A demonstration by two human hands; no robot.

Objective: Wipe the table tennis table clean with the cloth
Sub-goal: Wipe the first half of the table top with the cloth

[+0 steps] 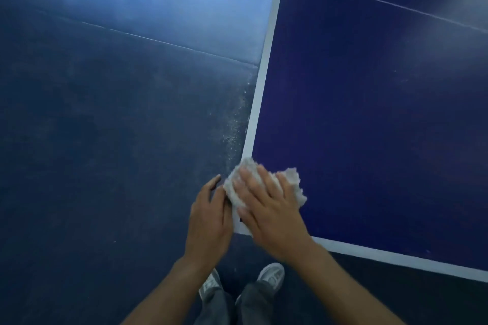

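Note:
The dark blue table tennis table with white edge lines fills the right of the view, its near left corner just below my hands. A crumpled white cloth lies on that corner. My right hand presses flat on the cloth with fingers spread. My left hand sits just off the table's left edge, its fingertips touching the cloth's left side. Part of the cloth is hidden under my right hand.
The blue floor spreads to the left, with pale dust specks scattered along the table's left edge. My two shoes stand on the floor below the corner. A thin white centre line crosses the table top far away.

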